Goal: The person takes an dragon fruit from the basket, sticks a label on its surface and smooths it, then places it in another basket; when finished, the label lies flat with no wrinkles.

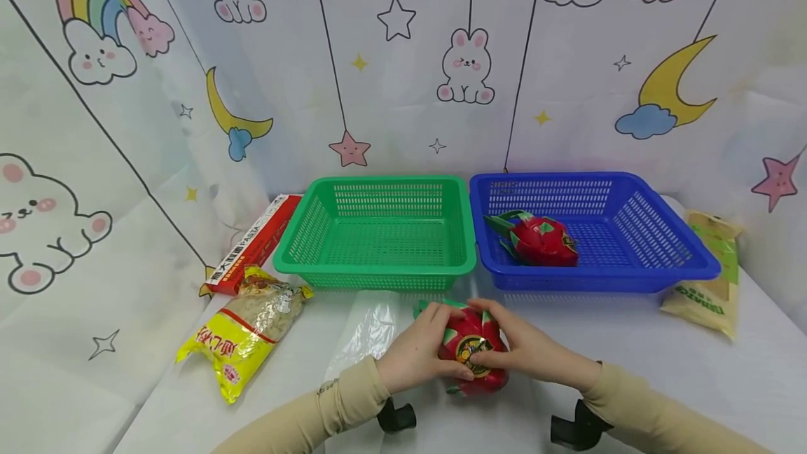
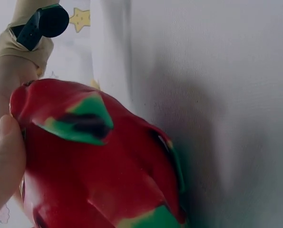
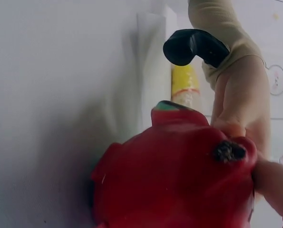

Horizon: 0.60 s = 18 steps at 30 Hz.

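Both hands grip one red dragon fruit (image 1: 480,385) with green-tipped scales and a round dark sticker, just in front of the baskets. From its left side the left hand (image 1: 419,349) holds it, thumb at the sticker's lower edge. The right hand (image 1: 526,349) holds the other side, its thumb lying over the sticker. In the left wrist view the dragon fruit (image 2: 103,166) fills the lower left, above a white surface. The right wrist view shows the dark stem end of the dragon fruit (image 3: 170,171). A second dragon fruit (image 1: 543,240) lies in the blue basket (image 1: 605,277).
A green basket (image 1: 378,269) stands left of the blue one. A red pasta box (image 1: 255,244) and a yellow bag (image 1: 246,335) lie at the left. Flat clear plastic (image 1: 372,321) lies by the left hand. Another yellowish bag (image 1: 709,272) is at the far right.
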Tool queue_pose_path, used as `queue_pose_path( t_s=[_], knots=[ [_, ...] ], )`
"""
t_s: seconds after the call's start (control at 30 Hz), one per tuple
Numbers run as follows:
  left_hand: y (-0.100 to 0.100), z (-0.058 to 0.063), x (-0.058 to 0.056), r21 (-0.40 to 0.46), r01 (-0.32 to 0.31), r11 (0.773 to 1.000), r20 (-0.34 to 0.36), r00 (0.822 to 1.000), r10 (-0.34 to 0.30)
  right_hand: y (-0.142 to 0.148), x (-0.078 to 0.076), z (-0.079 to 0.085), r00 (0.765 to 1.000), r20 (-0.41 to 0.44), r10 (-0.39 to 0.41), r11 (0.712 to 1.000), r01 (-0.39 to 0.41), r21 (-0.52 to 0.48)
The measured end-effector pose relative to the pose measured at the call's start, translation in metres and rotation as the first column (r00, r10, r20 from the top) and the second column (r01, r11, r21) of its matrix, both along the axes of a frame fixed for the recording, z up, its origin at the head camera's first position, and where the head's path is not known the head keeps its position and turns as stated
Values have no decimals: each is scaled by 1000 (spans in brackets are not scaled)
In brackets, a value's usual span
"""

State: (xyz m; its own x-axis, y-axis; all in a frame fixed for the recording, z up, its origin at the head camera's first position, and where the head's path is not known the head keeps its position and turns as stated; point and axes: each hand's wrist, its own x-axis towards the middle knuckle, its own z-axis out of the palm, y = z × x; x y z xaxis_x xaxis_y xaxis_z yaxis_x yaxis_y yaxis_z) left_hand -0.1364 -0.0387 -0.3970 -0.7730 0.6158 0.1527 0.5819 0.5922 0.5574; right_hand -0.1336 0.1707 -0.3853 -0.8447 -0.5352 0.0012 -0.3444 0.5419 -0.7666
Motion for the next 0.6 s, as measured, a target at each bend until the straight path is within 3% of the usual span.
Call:
queue_pose_path(
  t_s=[0.2, 0.4, 0.6],
  knots=[
    [-1, 2, 0, -14, 26, 1000, -25, 999, -27, 9, -1, 1, 995, -6, 102, 995, -102, 5],
    [-2, 4, 1, -22, 55, 998, -17, 998, -55, 20, -4, 2, 980, 57, 189, 982, -187, -38],
    [0, 8, 1, -28, 57, 998, 29, 998, -56, 20, -4, 0, 977, 123, 173, 983, -165, -76]
  ],
)
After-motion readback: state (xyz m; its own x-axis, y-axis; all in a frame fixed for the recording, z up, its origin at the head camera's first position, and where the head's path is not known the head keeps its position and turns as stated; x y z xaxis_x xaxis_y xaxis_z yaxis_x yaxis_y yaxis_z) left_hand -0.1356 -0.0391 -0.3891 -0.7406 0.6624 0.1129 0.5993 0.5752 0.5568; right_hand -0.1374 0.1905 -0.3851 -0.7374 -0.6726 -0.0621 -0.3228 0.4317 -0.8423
